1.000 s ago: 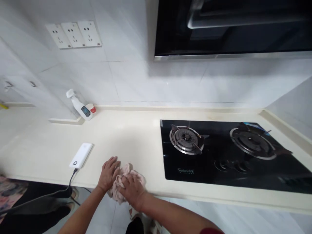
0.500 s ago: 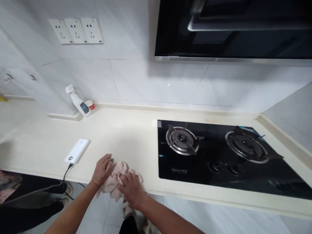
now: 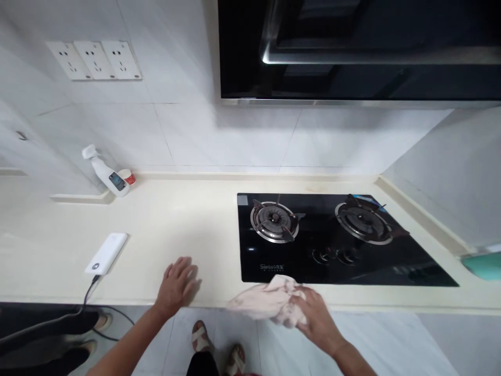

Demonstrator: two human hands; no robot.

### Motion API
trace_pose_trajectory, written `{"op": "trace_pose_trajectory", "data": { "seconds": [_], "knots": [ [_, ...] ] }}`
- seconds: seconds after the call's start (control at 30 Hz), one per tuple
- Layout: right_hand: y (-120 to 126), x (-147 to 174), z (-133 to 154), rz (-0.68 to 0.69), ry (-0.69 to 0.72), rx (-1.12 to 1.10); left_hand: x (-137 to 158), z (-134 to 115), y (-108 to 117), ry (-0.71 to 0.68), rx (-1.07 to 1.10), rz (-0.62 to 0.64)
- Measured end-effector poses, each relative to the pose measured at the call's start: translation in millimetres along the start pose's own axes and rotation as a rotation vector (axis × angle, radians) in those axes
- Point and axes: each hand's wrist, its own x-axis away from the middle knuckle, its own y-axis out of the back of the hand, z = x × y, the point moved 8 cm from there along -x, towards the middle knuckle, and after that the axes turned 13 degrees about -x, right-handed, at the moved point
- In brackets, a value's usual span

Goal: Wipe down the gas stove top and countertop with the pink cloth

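A pale pink cloth (image 3: 268, 300) hangs bunched in my right hand (image 3: 317, 318), over the front edge of the countertop, just in front of the gas stove. The fingers are closed round its right end, and its left part is blurred by motion. My left hand (image 3: 176, 284) lies on the cream countertop (image 3: 195, 224) near its front edge, fingers stretched out and holding nothing. To the right is the black glass gas stove (image 3: 297, 261) with two burners, the left burner (image 3: 275, 220) being nearer to my hands.
A white power bank (image 3: 106, 254) with a cable lies left of my left hand. Against the wall stand a white spray bottle (image 3: 107, 175) and a small red-and-white cup (image 3: 127, 176). The range hood (image 3: 352, 78) juts out above the stove. Another person's legs (image 3: 50, 334) show at lower left.
My right hand has carried the cloth rightward to the stove's front edge. My left hand has come off the cloth and rests on the countertop. The view has shifted right.
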Motion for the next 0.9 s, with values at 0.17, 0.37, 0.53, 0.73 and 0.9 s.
{"op": "trace_pose_trajectory", "data": {
  "seconds": [0.17,0.37,0.53,0.73,0.9],
  "knots": [
    [76,29,-70,-0.524,-0.373,-0.149,-17,-31,-5,-0.003,0.012,-0.014],
    [36,-24,-35,-0.549,-0.612,0.081,-22,-33,-3,0.016,0.018,0.019],
    [-29,-99,64,-0.337,-0.378,0.108,-25,-32,0,0.021,0.015,0.031],
    [-48,-149,118,-0.187,-0.245,0.062,-26,-29,0,0.019,0.012,0.037],
    [-5,-120,64,-0.260,-0.323,0.161,-27,-29,-1,-0.016,-0.027,0.009]
  ]
}}
